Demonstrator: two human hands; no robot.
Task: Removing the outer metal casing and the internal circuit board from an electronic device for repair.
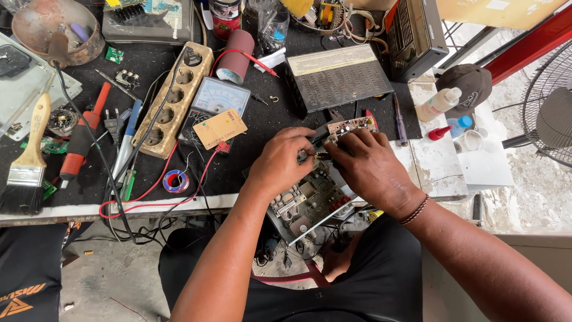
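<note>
My left hand and my right hand meet over an opened electronic chassis with a green circuit board that juts over the bench's front edge. The fingers of both hands pinch at small parts and wires near a smaller circuit board at the chassis's far end. What exactly each hand grips is hidden by the fingers. A dark thin tool tip shows between the hands.
On the black bench mat lie a beige power strip, an analog meter, a red-handled soldering iron, a paintbrush, a solder coil, a grey radio case, glue bottles and a fan at right.
</note>
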